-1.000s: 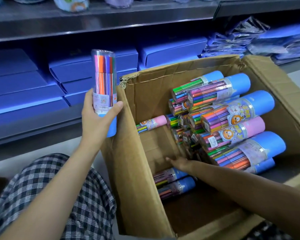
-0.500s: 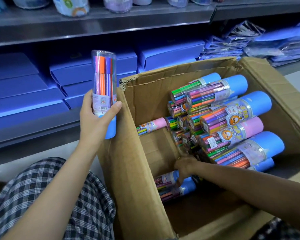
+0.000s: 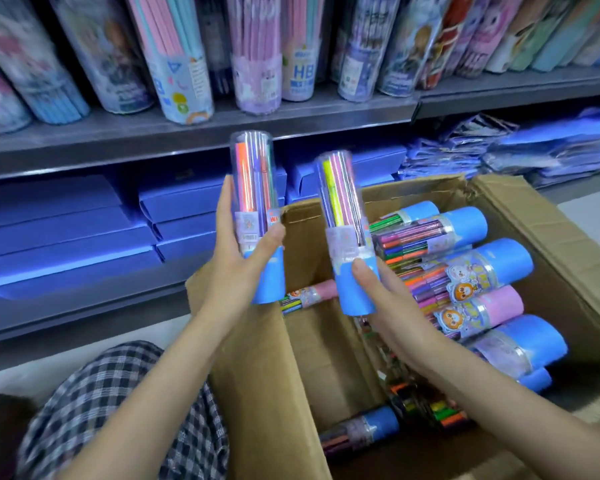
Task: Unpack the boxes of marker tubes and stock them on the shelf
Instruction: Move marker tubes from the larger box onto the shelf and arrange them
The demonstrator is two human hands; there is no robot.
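both hands are full. left hand (image 3: pixel 238 271) grips one marker tube (image 3: pixel 257 216) upright, thumb across the front near the barcode label, fingers wrapped round the back. right hand (image 3: pixel 383 306) grips a second marker tube (image 3: pixel 347 237) by its blue cap end, thumb pressed on the cap, clear end tilted slightly toward the left hand's tube. the two tubes are near each other but apart, both held above the near-left corner of the cardboard box (image 3: pixel 267 375).

handling, as a guess: tubes look light, stiff clear plastic w/ a smooth glossy wall, so prob slippery on the clear part. the blue cap is opaque and looks less slick; the band where label meets cap seems the best hold, as both hands do now. cap could pull off if carried by the cap alone w/ the weight hanging, so keep cap end down or pinch across the seam. not fragile-looking, but a drop could crack the clear shell.

more tubes (image 3: pixel 465 271) lie stacked on their sides in the box, just right of the right hand, w/ a few loose ones below the right forearm. the shelf (image 3: pixel 153 136) sits ahead of both hands, above; blue flat boxes (image 3: pixel 66 237) lie on the level under it, left of the left hand.
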